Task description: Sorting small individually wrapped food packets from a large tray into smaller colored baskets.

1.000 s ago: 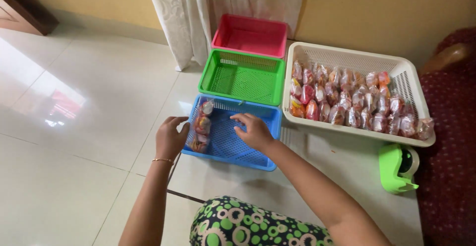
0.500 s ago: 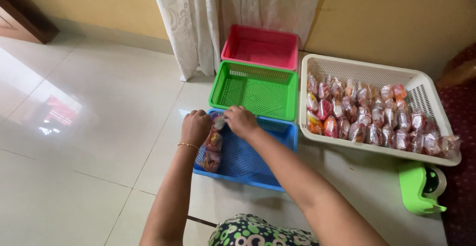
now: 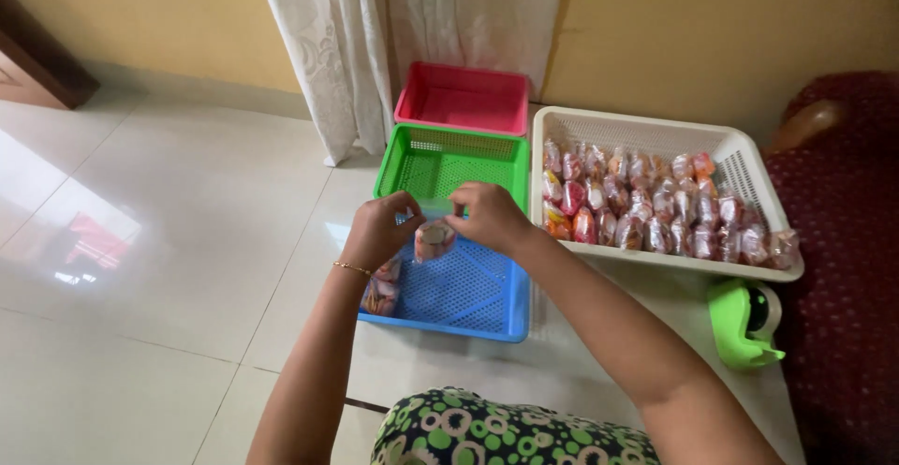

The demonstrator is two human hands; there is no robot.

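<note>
left: bare floor (image 3: 159,240) open | ahead: green basket (image 3: 449,161), pink basket (image 3: 464,100), curtain (image 3: 375,44) block | right: white tray (image 3: 749,170) of packets, green dispenser (image 3: 744,320) crowd | blue basket (image 3: 468,287) mostly free, packets (image 3: 382,289) at its left wall

Blue tray (image 3: 468,296), green tray (image 3: 449,158), pink tray (image 3: 464,100)

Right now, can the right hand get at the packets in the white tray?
Probably yes. The right hand is pinching a small packet over the blue basket, so it is busy, but the white tray lies just beside it, open-topped, with nothing between.
</note>
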